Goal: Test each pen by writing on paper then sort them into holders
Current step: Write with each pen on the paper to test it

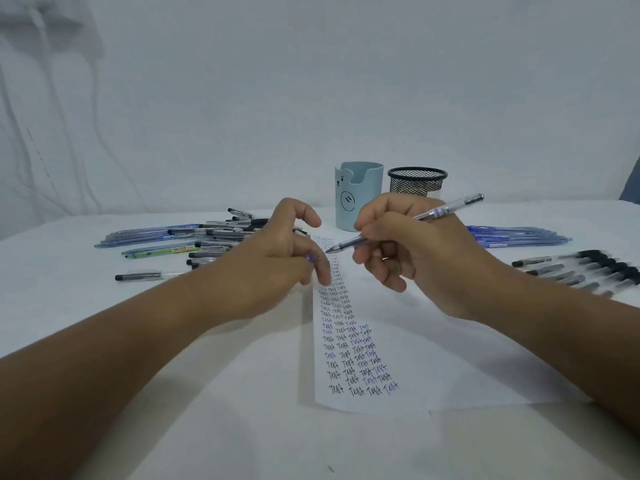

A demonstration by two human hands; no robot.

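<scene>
Your right hand [398, 244] pinches a pen [408, 221] over the well-filled paper [433, 358]; your left hand [277, 258] pinches its cap [310, 257]. Both holders [360, 195] look empty; sorting remains.

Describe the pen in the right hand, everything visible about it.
The pen has a clear barrel with dark ink inside, a blue label band and a dark end plug. Uncapped, it slants tip down-left, rear up-right. The right hand grips it near the tip, which is at the paper by the rows of "Test".
</scene>
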